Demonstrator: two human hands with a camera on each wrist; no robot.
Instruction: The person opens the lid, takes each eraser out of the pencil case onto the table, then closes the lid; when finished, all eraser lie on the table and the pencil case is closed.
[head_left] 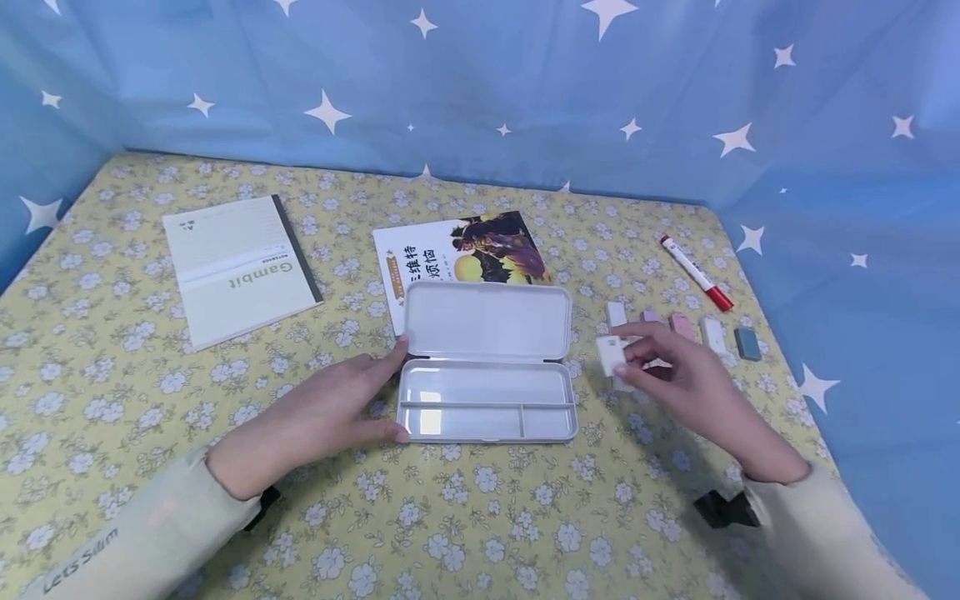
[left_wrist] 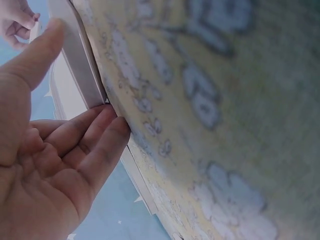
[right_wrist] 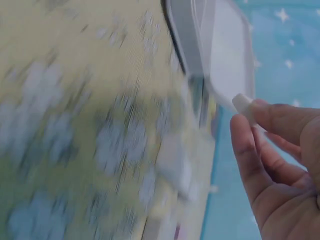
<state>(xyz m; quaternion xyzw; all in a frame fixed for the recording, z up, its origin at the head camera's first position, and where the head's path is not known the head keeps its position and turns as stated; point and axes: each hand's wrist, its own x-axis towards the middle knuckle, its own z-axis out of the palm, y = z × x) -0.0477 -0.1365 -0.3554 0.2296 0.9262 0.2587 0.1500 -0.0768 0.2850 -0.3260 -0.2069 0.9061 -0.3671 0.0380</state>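
Observation:
A white plastic pencil case (head_left: 487,382) lies with its lid (head_left: 487,321) raised and its divided compartments bare. My left hand (head_left: 330,408) holds the case at its left side, thumb at the front corner and fingers near the hinge. In the left wrist view, fingertips (left_wrist: 120,125) meet the case's edge close to the tablecloth. Right of the case, my right hand (head_left: 678,367) pinches a small white eraser (head_left: 611,356) between thumb and fingers, raised above the cloth. The right wrist view shows that eraser (right_wrist: 243,106) from its narrow side.
Beyond the right hand lie several erasers, among them a pink one (head_left: 682,325), a white one (head_left: 713,335) and a dark green one (head_left: 747,342). A red-and-white marker (head_left: 696,272) lies behind them. An illustrated book (head_left: 390,258) is behind the case; a notebook (head_left: 240,271) lies back left.

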